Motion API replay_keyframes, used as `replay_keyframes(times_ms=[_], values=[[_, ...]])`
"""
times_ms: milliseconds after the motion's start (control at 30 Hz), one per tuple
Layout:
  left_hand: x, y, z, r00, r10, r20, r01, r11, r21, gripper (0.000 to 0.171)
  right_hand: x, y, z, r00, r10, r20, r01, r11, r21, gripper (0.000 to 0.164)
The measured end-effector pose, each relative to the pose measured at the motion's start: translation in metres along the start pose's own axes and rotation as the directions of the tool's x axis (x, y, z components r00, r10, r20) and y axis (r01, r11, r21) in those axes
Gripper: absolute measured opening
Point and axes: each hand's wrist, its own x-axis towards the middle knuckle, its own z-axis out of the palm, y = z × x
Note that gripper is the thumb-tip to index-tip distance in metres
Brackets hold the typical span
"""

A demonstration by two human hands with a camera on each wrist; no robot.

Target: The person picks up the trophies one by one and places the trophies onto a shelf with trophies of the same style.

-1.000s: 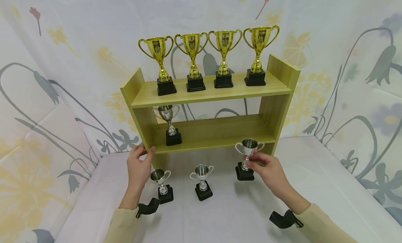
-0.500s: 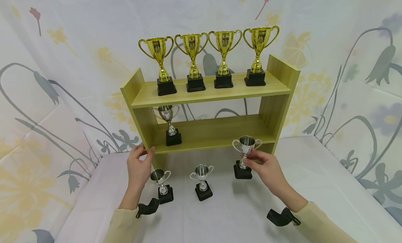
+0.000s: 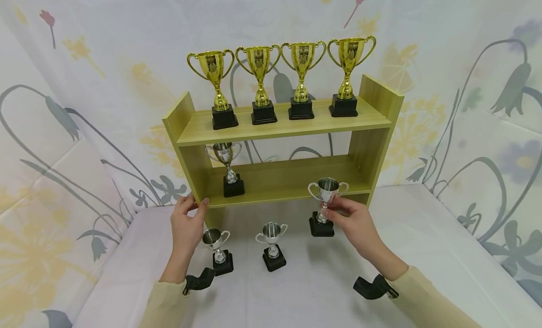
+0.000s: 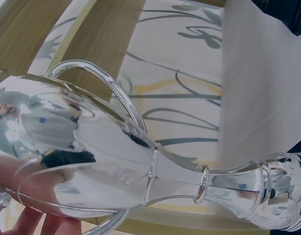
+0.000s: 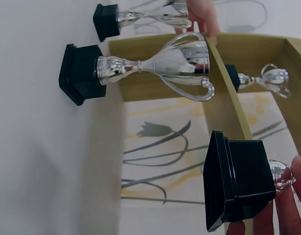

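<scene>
My right hand [image 3: 355,227] pinches a small silver trophy [image 3: 328,191] by its stem, in front of the lower shelf board's right part. Its black base [image 5: 241,181] hangs above the table in the right wrist view. My left hand [image 3: 187,224] grips the left side panel of the wooden shelf [image 3: 271,130], thumb on the front edge. Just beside that hand stands another silver trophy [image 3: 214,241], which fills much of the left wrist view and partly hides the fingers [image 4: 30,223]. A third silver trophy [image 3: 273,241] stands on the table between the hands.
Several gold trophies [image 3: 259,74] line the top board. One silver trophy [image 3: 228,165] stands at the left end of the lower board [image 3: 292,175]. A white cloth covers the table [image 3: 279,300], and a flowered curtain [image 3: 101,60] hangs behind.
My right hand has carried the silver trophy left and a little upward, closer to the lower board's front edge. The left hand stays on the shelf's side.
</scene>
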Motion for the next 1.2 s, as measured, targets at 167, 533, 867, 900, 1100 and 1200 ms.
replay_keyframes(times_ms=[167, 533, 867, 900, 1100, 1200], values=[[0.000, -0.001, 0.000, 1.000, 0.002, -0.001, -0.002, 1.000, -0.003, 0.031, 0.004, -0.005, 0.002, 1.000, -0.009, 0.010, 0.009, 1.000, -0.003, 0.024], [0.000, 0.000, -0.001, 1.000, -0.001, -0.006, 0.001, 1.000, -0.006, 0.030, 0.012, -0.012, 0.005, 0.999, -0.039, 0.014, 0.038, 0.999, 0.024, 0.026], [0.001, -0.002, 0.001, 1.000, 0.011, -0.005, -0.011, 1.000, -0.021, 0.031, 0.018, -0.022, 0.010, 0.998, -0.056, 0.029, 0.054, 0.996, 0.067, 0.025], [0.002, -0.002, 0.001, 1.000, 0.012, -0.003, -0.012, 1.000, -0.024, 0.031, 0.019, -0.023, 0.011, 0.998, -0.054, 0.028, 0.052, 0.996, 0.067, 0.025], [0.003, -0.001, 0.002, 1.000, 0.012, 0.002, -0.012, 1.000, -0.028, 0.031, 0.022, -0.029, 0.014, 0.998, -0.053, 0.019, 0.052, 0.997, 0.054, 0.026], [0.002, -0.002, 0.001, 1.000, 0.004, -0.006, -0.004, 1.000, -0.021, 0.030, 0.025, -0.031, 0.016, 0.998, -0.062, 0.029, 0.060, 0.996, 0.069, 0.025]])
